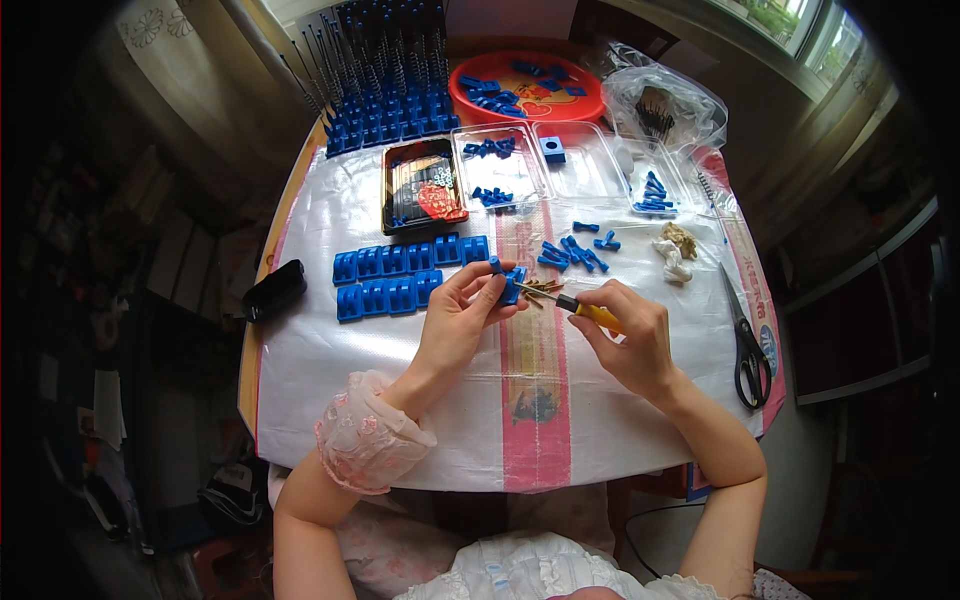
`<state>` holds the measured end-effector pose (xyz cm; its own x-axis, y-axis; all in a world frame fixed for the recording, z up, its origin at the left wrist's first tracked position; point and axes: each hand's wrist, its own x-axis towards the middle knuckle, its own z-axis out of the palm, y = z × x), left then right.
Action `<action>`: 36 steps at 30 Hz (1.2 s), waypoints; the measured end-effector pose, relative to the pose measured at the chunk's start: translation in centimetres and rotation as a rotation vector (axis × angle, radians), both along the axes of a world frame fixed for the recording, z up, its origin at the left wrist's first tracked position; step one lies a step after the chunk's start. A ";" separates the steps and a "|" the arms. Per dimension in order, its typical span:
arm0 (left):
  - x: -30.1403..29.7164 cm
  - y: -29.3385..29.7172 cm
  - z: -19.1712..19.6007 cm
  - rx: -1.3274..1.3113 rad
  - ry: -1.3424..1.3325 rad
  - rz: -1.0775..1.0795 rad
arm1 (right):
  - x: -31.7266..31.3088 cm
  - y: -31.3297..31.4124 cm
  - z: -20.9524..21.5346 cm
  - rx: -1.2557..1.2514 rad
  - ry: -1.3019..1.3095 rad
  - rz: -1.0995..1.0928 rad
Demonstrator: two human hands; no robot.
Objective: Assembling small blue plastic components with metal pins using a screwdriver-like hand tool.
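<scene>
My left hand [465, 308] is closed around a small blue plastic part [513, 287], held just above the table near its middle. A yellow-and-black screwdriver [590, 311] lies in the grip of my right hand [632, 328], its thin metal shaft reaching left to the blue part. Whether the tip sits in a screw is too small to tell. Beneath and beside the shaft is a little pile of brass-coloured screws [540, 292]. Left of my left hand, blue plastic blocks [390, 261] stand in two rows. Loose blue bow-shaped pieces [575, 254] are scattered beyond the screws.
Scissors [748, 350] lie at the right, a black case [275, 290] at the left edge. Farther back stand a black tray [392, 190], clear plastic boxes [585, 187], a red basin [590, 106] and blue blocks with upright springs and rods [390, 100]. Crumpled material [675, 268] sits near the scissors.
</scene>
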<state>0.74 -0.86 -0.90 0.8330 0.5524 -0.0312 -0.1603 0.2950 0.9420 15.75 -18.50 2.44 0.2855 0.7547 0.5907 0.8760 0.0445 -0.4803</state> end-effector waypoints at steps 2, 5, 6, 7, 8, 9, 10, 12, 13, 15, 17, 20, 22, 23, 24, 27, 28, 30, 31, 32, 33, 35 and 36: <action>0.0 0.0 0.0 -0.005 -0.003 -0.003 | 0.0 0.0 0.0 0.006 0.000 0.000; 0.0 0.0 -0.1 0.008 -0.006 -0.005 | 0.0 0.0 0.0 0.004 -0.008 -0.006; 0.0 0.1 -0.1 0.020 -0.003 -0.004 | 0.0 -0.1 0.1 -0.018 0.001 -0.005; 0.0 0.1 -0.1 0.033 -0.001 -0.002 | 0.0 -0.1 0.3 -0.040 0.011 -0.003; 0.0 0.0 -0.1 0.035 -0.002 -0.007 | 0.0 -0.2 0.4 -0.062 0.020 -0.003; 0.0 0.0 -0.1 0.037 -0.004 -0.013 | 0.0 -0.2 0.3 -0.040 0.010 -0.006; 0.0 0.0 -0.1 0.040 -0.005 -0.018 | 0.1 -0.1 0.2 -0.018 0.001 -0.008; 0.0 0.0 -0.1 0.062 0.004 -0.020 | 0.1 0.0 0.1 0.006 -0.010 -0.009; 0.0 0.0 -0.2 0.073 0.009 -0.022 | 0.1 0.0 0.1 0.008 -0.012 -0.009; 0.0 0.1 -0.1 0.066 0.009 -0.019 | 0.0 0.0 0.3 -0.008 -0.054 0.000; -0.1 0.1 -0.2 0.106 0.003 -0.022 | 0.2 -0.3 0.7 -0.042 -0.135 0.012; -0.2 0.2 -0.5 0.194 0.002 -0.040 | 0.5 0.0 0.6 0.040 -0.154 0.028; -0.3 0.2 -0.4 0.196 0.025 -0.061 | 0.5 -0.2 0.5 -0.003 -0.088 0.041; -0.3 0.2 -0.4 0.195 0.028 -0.066 | 0.6 -0.3 0.5 -0.024 -0.056 0.047; -0.4 0.1 -0.4 0.193 0.031 -0.071 | 0.7 -0.4 0.4 -0.026 -0.008 0.057; -0.5 0.0 -0.2 0.184 0.037 -0.092 | 1.2 -0.4 0.0 -0.039 0.103 0.084; -0.5 0.0 -0.2 0.180 0.037 -0.100 | 1.3 -0.5 0.1 -0.047 0.118 0.091; -0.5 0.0 -0.3 0.160 0.021 -0.110 | 1.4 -0.5 0.0 -0.060 0.163 0.092; -0.5 0.0 -0.3 0.150 0.013 -0.115 | 1.4 -0.6 -0.1 -0.066 0.195 0.088; -0.5 0.0 -0.2 0.161 0.023 -0.116 | 1.4 -0.6 -0.2 -0.073 0.228 0.086; -0.6 0.1 -0.1 0.171 0.034 -0.116 | 1.4 -0.6 -0.2 -0.083 0.262 0.085; -0.5 0.1 -0.2 0.172 0.033 -0.115 | 1.4 -0.5 -0.1 -0.102 0.328 0.082; -0.4 0.1 -0.4 0.163 0.023 -0.113 | 1.4 -0.5 -0.1 -0.106 0.351 0.084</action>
